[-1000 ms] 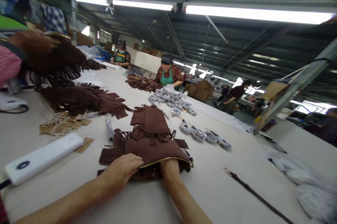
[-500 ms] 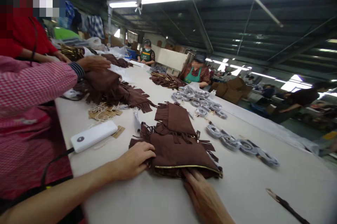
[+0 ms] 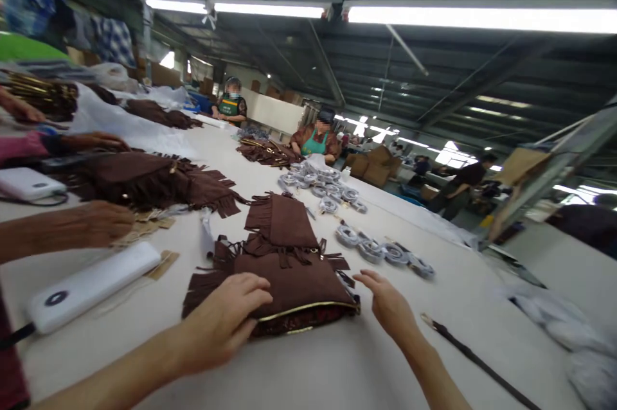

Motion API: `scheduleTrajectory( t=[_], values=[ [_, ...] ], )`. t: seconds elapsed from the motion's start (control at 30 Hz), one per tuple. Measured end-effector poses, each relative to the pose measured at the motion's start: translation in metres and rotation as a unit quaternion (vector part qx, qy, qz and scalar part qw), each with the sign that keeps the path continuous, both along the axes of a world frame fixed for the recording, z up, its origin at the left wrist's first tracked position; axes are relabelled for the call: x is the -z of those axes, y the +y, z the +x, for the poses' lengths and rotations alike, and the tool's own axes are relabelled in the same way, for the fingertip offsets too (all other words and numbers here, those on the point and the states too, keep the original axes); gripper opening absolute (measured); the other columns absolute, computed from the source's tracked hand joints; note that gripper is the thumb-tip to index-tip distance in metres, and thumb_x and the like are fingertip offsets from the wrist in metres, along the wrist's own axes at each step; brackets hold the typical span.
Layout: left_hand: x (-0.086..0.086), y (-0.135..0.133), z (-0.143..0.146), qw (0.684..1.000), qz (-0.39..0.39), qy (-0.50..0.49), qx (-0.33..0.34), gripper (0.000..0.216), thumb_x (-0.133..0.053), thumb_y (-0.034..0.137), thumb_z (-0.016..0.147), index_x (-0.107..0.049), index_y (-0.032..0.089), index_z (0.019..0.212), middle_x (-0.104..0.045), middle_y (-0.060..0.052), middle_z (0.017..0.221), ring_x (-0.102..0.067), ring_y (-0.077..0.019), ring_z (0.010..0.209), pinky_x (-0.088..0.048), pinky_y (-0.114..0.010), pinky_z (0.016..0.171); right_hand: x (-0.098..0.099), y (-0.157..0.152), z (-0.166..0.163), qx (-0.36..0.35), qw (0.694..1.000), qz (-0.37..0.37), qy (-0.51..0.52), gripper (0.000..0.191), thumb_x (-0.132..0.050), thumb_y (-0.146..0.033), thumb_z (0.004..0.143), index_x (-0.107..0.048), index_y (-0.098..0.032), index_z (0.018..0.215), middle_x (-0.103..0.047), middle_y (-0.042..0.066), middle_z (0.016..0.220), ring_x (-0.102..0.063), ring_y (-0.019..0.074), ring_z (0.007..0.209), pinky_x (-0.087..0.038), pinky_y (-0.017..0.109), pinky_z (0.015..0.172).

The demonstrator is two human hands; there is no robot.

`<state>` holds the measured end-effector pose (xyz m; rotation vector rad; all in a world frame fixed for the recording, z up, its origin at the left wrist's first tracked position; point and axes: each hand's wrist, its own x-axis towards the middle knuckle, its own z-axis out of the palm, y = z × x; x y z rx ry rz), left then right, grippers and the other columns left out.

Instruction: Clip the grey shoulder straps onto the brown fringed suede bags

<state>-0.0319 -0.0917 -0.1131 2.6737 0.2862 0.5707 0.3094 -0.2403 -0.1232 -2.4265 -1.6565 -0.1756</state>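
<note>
A brown fringed suede bag with a gold zipper along its near edge lies on the white table in front of me. My left hand rests on the bag's near left corner, fingers curled over the fabric. My right hand hovers just right of the bag, fingers spread and empty. A second fringed piece lies just behind the bag.
A dark strap lies to the right. Coiled silver straps run along the table's far side. A white power bank sits at left, near another person's hand and more brown fringed bags. Other workers stand at the far end.
My right hand has come out of the bag's opening and now hovers open to its right. The left hand stays on the bag. The neighbour's hand moved down onto the table.
</note>
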Motion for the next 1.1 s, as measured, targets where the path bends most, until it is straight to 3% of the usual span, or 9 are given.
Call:
scheduleTrajectory(
  t=[0.1,0.23,0.4,0.6,0.7,0.8,0.87,1.0,1.1],
  values=[
    [0.01,-0.013,0.035,0.998,0.051,0.042,0.017,0.072,-0.062,0.012,0.072,-0.037,0.021,0.139,-0.043,-0.013,0.144,-0.04,-0.0326,0.129,-0.028,-0.052,0.108,0.004,0.005,0.018,-0.044,0.997,-0.06,0.004,0.07,-0.037,0.013,0.061,-0.07,-0.027,0.109,-0.055,0.005,0.138,-0.05,0.0213,0.127,-0.042,0.036,0.102],
    [0.034,0.0,0.065,0.989,0.128,0.059,0.049,0.048,-0.052,0.006,0.081,-0.053,0.023,0.126,-0.055,-0.012,0.133,-0.051,-0.0301,0.12,-0.036,-0.047,0.102,0.008,0.001,0.02,-0.093,0.992,-0.079,0.018,0.056,-0.052,0.004,0.068,-0.068,-0.026,0.113,-0.047,0.008,0.145,-0.046,0.0246,0.13,-0.04,0.036,0.105],
    [0.039,0.038,0.047,0.987,0.129,0.011,0.091,0.035,-0.047,0.007,0.084,-0.061,0.025,0.111,-0.067,-0.005,0.114,-0.06,-0.0197,0.106,-0.041,-0.028,0.094,0.004,-0.008,0.005,-0.128,0.989,-0.068,0.008,0.074,-0.046,0.008,0.07,-0.052,-0.031,0.132,-0.029,0.006,0.155,-0.042,0.0231,0.133,-0.04,0.037,0.105],
    [0.023,0.053,0.021,0.983,0.151,0.08,0.061,0.055,-0.046,-0.003,0.068,-0.061,0.023,0.114,-0.063,-0.006,0.126,-0.056,-0.0237,0.116,-0.036,-0.037,0.101,-0.007,-0.008,-0.033,-0.211,0.973,-0.092,-0.002,0.033,-0.045,-0.004,0.084,-0.07,-0.022,0.097,-0.052,0.01,0.139,-0.048,0.0236,0.127,-0.041,0.036,0.102],
    [0.013,0.035,0.023,0.985,0.141,0.099,0.02,0.054,-0.046,-0.004,0.06,-0.065,0.019,0.105,-0.065,-0.009,0.12,-0.056,-0.0274,0.113,-0.037,-0.042,0.099,-0.022,-0.017,-0.039,-0.195,0.973,-0.123,0.004,0.024,-0.049,-0.008,0.084,-0.071,-0.019,0.085,-0.071,0.01,0.102,-0.063,0.0252,0.102,-0.047,0.037,0.088],
    [0.002,0.003,0.037,0.993,0.084,0.083,0.021,0.041,-0.045,-0.002,0.063,-0.067,0.019,0.091,-0.068,-0.008,0.102,-0.059,-0.0247,0.098,-0.044,-0.035,0.086,-0.043,-0.034,-0.041,-0.17,0.975,-0.14,0.039,0.021,-0.051,-0.012,0.083,-0.07,-0.02,0.079,-0.072,0.005,0.074,-0.068,0.0195,0.071,-0.049,0.028,0.069],
    [-0.004,-0.021,0.051,0.997,0.019,0.068,0.041,0.035,-0.045,0.0,0.067,-0.067,0.02,0.086,-0.068,-0.006,0.093,-0.061,-0.0215,0.088,-0.046,-0.03,0.078,-0.055,-0.047,-0.044,-0.137,0.968,-0.155,0.145,0.023,-0.047,-0.017,0.086,-0.068,-0.019,0.078,-0.068,0.001,0.063,-0.063,0.0133,0.054,-0.046,0.022,0.057],
    [-0.005,-0.063,0.083,0.987,-0.12,0.073,0.079,0.02,-0.045,0.009,0.072,-0.06,0.02,0.066,-0.063,-0.002,0.066,-0.058,-0.0166,0.065,-0.043,-0.025,0.065,-0.062,-0.063,-0.053,-0.076,0.903,-0.164,0.39,0.019,-0.048,-0.027,0.083,-0.061,-0.018,0.073,-0.055,-0.005,0.05,-0.046,0.0071,0.039,-0.035,0.017,0.043],
    [0.005,-0.084,0.106,0.974,-0.215,0.062,0.039,0.005,-0.054,0.015,0.069,-0.056,0.019,0.07,-0.061,-0.001,0.07,-0.056,-0.017,0.067,-0.041,-0.025,0.063,-0.054,-0.066,-0.059,-0.058,0.862,-0.128,0.486,0.022,-0.053,-0.038,0.08,-0.058,-0.017,0.077,-0.05,-0.007,0.05,-0.04,0.0065,0.04,-0.032,0.018,0.042]
  ],
)
